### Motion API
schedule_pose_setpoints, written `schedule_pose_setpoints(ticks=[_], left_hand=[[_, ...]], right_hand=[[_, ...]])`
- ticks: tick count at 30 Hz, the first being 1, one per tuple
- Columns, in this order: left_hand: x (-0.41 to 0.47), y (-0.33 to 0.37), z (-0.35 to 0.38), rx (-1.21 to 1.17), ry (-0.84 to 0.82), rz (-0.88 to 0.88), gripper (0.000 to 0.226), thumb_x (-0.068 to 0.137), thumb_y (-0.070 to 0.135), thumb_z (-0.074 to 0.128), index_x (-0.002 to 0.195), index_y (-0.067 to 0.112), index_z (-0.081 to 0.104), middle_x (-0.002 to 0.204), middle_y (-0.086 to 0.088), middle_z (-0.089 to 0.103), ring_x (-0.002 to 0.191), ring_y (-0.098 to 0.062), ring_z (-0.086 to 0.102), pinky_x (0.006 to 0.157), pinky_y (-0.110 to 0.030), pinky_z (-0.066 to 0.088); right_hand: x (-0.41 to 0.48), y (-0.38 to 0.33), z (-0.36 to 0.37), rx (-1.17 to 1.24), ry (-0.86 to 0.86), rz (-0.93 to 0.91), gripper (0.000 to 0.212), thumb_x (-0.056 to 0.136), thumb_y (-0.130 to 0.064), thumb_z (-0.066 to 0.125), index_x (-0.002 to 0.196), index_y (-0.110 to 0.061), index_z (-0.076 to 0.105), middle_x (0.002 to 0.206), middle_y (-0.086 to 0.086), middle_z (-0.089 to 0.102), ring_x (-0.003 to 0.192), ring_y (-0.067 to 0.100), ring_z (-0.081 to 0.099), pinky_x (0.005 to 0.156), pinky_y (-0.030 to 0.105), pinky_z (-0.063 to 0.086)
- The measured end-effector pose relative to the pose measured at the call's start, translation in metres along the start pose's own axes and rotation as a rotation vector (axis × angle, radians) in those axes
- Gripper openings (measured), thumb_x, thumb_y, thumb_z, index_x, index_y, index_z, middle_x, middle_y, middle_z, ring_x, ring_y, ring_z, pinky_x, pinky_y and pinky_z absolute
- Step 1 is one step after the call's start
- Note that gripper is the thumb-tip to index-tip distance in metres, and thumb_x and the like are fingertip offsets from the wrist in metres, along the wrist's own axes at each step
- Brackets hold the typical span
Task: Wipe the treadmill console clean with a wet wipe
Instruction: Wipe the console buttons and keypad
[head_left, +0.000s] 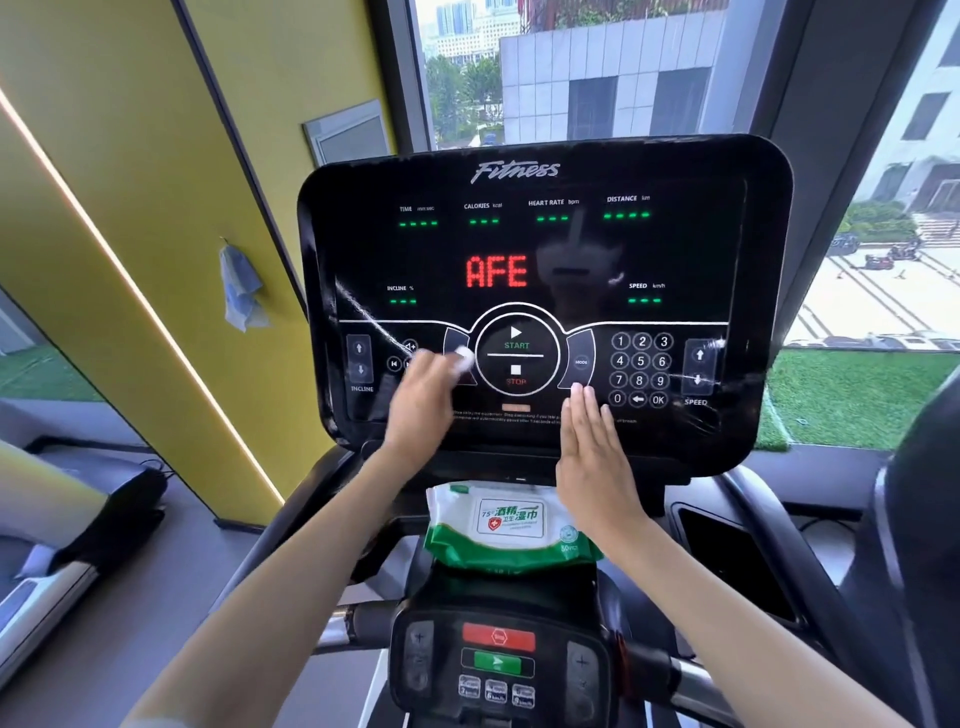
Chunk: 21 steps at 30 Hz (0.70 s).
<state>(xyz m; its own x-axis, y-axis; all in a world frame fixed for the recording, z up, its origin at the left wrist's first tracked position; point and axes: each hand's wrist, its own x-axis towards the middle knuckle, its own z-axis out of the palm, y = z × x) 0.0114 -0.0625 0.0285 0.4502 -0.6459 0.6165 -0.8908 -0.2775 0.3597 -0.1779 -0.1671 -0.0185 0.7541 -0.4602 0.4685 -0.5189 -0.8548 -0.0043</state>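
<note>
Treadmill console (519, 249) by a window (649, 78): left hand (421, 400) grips one wet wipe (464, 358) in its fingers; right hand (592, 457) lies flat, fingers straight; one wipe pack (511, 525) below.

Wipes pack (511, 525) just below console (675, 249), ctrl pad (498, 660) in front

Carrying surface 1: treadmill console (701, 249), a tilted black panel, lit, showing "AFE" in red. Creased, shiny streaks mark its left and right edges. On the panel: the left hand (421, 395) holds a white wet wipe (464, 358) against the area just left of the START/STOP ring; this hand is blurred. The right hand (592, 457) lies flat, fingers straight, fingertips near the MODE key.

Carrying surface 2: dark ledge (524, 582) below the console. On it: 1 green-and-white pack of wipes (511, 525), label up, lying flat, its right end partly behind the right wrist.
</note>
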Motion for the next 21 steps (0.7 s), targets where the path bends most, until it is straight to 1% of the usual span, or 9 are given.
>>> schedule_pose_setpoints(ticks=[2,3,5,7,9,11,14,16,21], left_hand=[[0.006,0.002,-0.005,-0.094,0.193,-0.338,0.030,0.090,-0.005,0.046,0.117,0.005,0.055,0.105,-0.014,0.052,0.083,-0.020,0.049,0.066,-0.031,0.044],[0.005,0.010,-0.003,-0.108,0.229,-0.393,0.028,0.091,-0.004,0.045,0.115,0.004,0.054,0.106,-0.014,0.051,0.084,-0.020,0.049,0.067,-0.031,0.044],[-0.005,0.029,0.012,-0.037,0.127,-0.180,0.033,0.085,-0.011,0.049,0.113,0.006,0.057,0.102,-0.010,0.055,0.088,-0.024,0.051,0.069,-0.038,0.050],[-0.021,0.036,0.028,0.011,-0.119,0.132,0.044,0.078,-0.017,0.050,0.112,0.010,0.060,0.101,-0.007,0.057,0.091,-0.026,0.054,0.066,-0.040,0.053],[-0.022,0.028,0.025,0.009,-0.245,0.218,0.044,0.078,-0.013,0.050,0.114,0.011,0.060,0.106,-0.008,0.057,0.092,-0.027,0.057,0.060,-0.041,0.055],[-0.018,0.015,0.012,0.015,-0.111,0.095,0.037,0.083,-0.011,0.050,0.113,0.007,0.059,0.100,-0.010,0.055,0.083,-0.027,0.057,0.058,-0.042,0.054],[-0.012,0.003,-0.003,-0.007,0.177,-0.304,0.018,0.090,-0.005,0.046,0.104,0.000,0.054,0.098,-0.016,0.053,0.075,-0.023,0.048,0.061,-0.036,0.043],[-0.010,0.012,0.002,-0.012,0.247,-0.509,0.011,0.092,0.001,0.042,0.100,0.002,0.050,0.100,-0.015,0.051,0.074,-0.022,0.046,0.061,-0.035,0.041],[-0.020,0.074,0.046,-0.100,0.180,-0.466,0.007,0.090,0.001,0.045,0.095,0.004,0.048,0.097,-0.011,0.050,0.075,-0.025,0.052,0.060,-0.031,0.040]], right_hand=[[0.000,-0.001,0.002,0.003,0.011,0.002,0.064,0.077,0.010,0.049,0.137,0.015,0.027,0.146,0.032,0.025,0.138,0.041,0.020,0.113,0.044,0.004],[0.000,-0.001,0.004,0.002,0.018,0.001,0.063,0.077,0.010,0.048,0.137,0.015,0.027,0.146,0.032,0.025,0.138,0.041,0.020,0.113,0.045,0.005],[-0.001,0.000,0.005,-0.004,0.023,-0.006,0.059,0.080,0.008,0.038,0.137,0.015,0.025,0.147,0.032,0.023,0.139,0.041,0.018,0.113,0.046,0.006],[-0.001,0.001,0.006,-0.006,0.017,-0.014,0.058,0.081,0.003,0.031,0.137,0.015,0.025,0.147,0.032,0.021,0.140,0.041,0.016,0.113,0.046,0.008],[-0.001,0.002,0.006,-0.001,0.015,-0.027,0.059,0.080,0.005,0.037,0.137,0.015,0.026,0.147,0.032,0.020,0.140,0.041,0.016,0.113,0.046,0.008],[-0.001,0.002,0.005,0.008,0.023,-0.029,0.062,0.079,0.007,0.046,0.137,0.015,0.026,0.147,0.032,0.021,0.140,0.040,0.016,0.113,0.045,0.007],[-0.001,0.002,0.004,0.016,0.030,-0.020,0.063,0.078,0.008,0.050,0.137,0.015,0.028,0.146,0.031,0.024,0.139,0.040,0.019,0.116,0.048,0.012],[-0.001,0.003,0.003,0.024,0.021,-0.025,0.063,0.078,0.007,0.050,0.137,0.015,0.029,0.146,0.031,0.025,0.139,0.039,0.020,0.114,0.048,0.016],[-0.001,0.015,-0.001,0.076,0.018,-0.073,0.062,0.081,0.003,0.052,0.138,0.011,0.029,0.148,0.026,0.025,0.140,0.034,0.019,0.114,0.046,0.020]])
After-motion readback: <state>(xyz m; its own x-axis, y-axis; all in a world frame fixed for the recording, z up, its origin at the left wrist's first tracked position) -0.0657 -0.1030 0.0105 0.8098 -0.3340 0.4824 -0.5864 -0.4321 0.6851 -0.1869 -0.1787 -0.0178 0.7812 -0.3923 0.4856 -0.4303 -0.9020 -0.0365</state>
